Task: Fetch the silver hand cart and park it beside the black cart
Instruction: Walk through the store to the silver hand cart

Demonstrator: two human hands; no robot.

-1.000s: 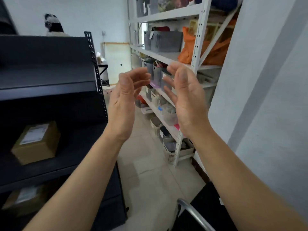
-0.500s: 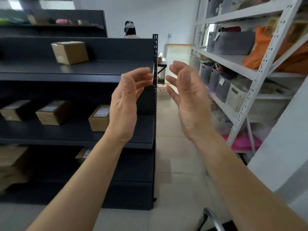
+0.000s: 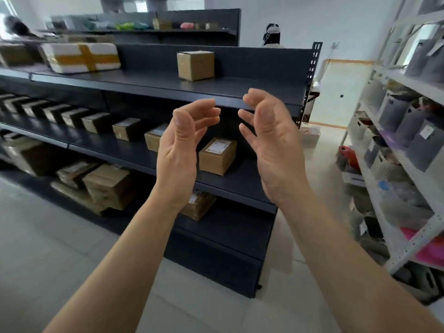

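Neither the silver hand cart nor the black cart shows in the head view now. My left hand (image 3: 182,150) and my right hand (image 3: 271,147) are raised in front of me, palms facing each other a little apart. The fingers of both are loosely curled and spread, and neither holds anything. Both bare forearms run down to the bottom edge of the view.
A long dark shelf unit (image 3: 228,92) with several cardboard boxes (image 3: 217,156) stands straight ahead. A white rack (image 3: 408,179) with grey bins lines the right side. A narrow tiled aisle (image 3: 319,150) runs between them. Pale floor (image 3: 48,248) spreads at lower left. A person (image 3: 272,36) stands behind the shelf.
The view has swung left: the white rack slid right, the dark shelf now fills the middle, and the cart handle at the bottom edge has left the view. My hands kept their pose.
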